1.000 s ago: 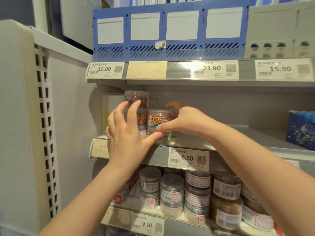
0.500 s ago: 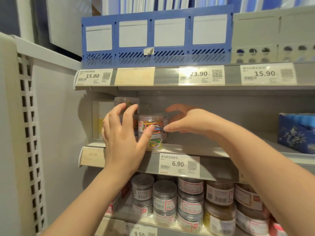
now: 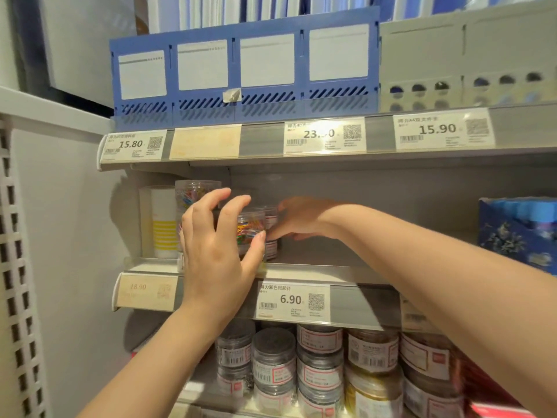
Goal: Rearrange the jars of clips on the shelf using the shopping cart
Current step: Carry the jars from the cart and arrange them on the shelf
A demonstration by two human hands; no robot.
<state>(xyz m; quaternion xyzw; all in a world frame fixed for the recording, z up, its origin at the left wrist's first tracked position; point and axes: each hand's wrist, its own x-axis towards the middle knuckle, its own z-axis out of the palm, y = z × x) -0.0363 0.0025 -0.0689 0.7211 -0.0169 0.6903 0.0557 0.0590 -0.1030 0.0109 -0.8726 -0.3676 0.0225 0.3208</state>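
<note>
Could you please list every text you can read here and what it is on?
"15.80": left white price tag on upper shelf edge.
"23._0", digit lost in glare: middle white price tag.
"15.90": right white price tag.
"18.90", faded: yellowed price tag, middle shelf edge.
"6.90": lower white price tag.
Bottom-shelf clear plastic jars: labels too small.

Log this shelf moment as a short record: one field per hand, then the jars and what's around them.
Left hand: grips the jar of coloured clips, thumb on its right side
Right hand: fingertips at the red-labelled jar just beside; grip unclear
Shelf: middle one, price tag reads 6.90
Left of jars: white box with yellow stripes
Below: stacked labelled jars
</note>
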